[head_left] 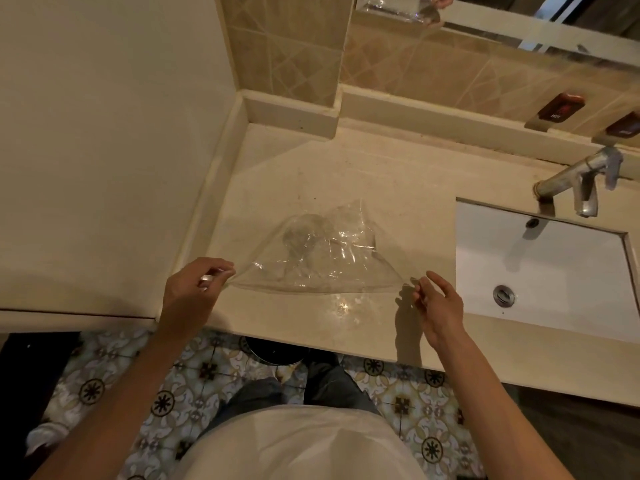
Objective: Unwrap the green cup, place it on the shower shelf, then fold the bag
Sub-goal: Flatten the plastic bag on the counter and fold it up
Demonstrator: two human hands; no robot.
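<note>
A clear plastic bag point(322, 258) is stretched out just above the beige counter point(381, 188), between both hands. My left hand point(194, 289) pinches its left corner with fingers closed. My right hand point(436, 299) pinches the right corner with thumb and forefinger, the other fingers spread. The bag looks empty and crinkled, with its far edge raised. No green cup is in view.
A white rectangular sink point(540, 268) with a drain sits to the right, under a metal faucet point(578, 181). A mirror point(502, 19) and tiled wall stand behind the counter. A plain wall panel point(104, 133) closes the left side. Patterned floor tiles lie below.
</note>
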